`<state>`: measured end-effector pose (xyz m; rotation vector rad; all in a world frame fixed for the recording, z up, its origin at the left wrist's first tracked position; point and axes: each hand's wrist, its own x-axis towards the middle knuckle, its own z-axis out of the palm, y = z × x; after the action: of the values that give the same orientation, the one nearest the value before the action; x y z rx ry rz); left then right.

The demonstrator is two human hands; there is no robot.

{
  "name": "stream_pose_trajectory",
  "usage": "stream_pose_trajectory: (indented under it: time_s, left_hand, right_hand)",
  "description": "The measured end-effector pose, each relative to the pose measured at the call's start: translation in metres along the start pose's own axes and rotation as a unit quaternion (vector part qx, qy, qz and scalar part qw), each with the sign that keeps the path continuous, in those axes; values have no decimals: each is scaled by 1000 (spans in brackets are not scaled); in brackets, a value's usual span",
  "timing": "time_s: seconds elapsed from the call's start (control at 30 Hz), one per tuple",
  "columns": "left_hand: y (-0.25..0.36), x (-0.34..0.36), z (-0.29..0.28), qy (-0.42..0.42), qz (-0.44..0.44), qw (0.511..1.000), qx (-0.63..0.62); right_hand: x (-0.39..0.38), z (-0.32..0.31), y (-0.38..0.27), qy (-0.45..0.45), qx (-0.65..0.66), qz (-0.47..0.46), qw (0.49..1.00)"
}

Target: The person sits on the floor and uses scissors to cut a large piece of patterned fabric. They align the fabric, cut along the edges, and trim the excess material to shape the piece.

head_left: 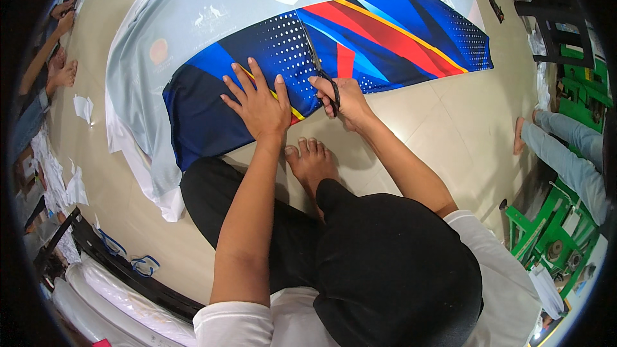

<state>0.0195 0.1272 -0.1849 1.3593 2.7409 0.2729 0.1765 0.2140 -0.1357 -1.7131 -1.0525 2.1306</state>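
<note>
The left hand [260, 108] lies open, fingers spread and palm down, on a smooth blue fabric panel [212, 99]; the right hand [350, 101] grips black-handled scissors [319, 67], whose slim metal blades point to the panel's far edge. Long and angular, the panel bears white dots and slanting red, yellow and light-blue bands. It lies along the near edge of a soft, rumpled pale-grey cloth [193, 42], its right end reaching past that onto glossy beige floor tiles [424, 135].
</note>
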Motion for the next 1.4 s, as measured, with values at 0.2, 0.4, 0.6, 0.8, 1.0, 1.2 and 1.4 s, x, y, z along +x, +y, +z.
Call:
stream_pose_trajectory:
  time_s: [0.2, 0.4, 0.6, 0.8, 1.0, 1.2, 1.4]
  left_hand:
    - [0, 0, 0, -3, 0, 1000, -9]
    - [-1, 0, 0, 5, 2, 1000, 2]
    - [0, -1, 0, 6, 2, 1000, 1]
    - [0, -1, 1, 8, 5, 1000, 1]
    - [-1, -1, 0, 6, 6, 1000, 1]
    - [-1, -1, 0, 6, 5, 1000, -1]
    - [0, -1, -1, 6, 3, 1000, -2]
  right_hand:
    - [4, 0, 3, 1, 3, -7, 1000]
    - [5, -2, 6, -11, 10, -12, 1000]
    - [6, -2, 7, -11, 7, -17, 1000]
    - [10, 0, -6, -8, -14, -23, 1000]
    - [22, 3, -12, -12, 1, -34, 999]
    - [25, 3, -13, -11, 7, -32, 999]
    - [22, 4, -16, -15, 9, -34, 999]
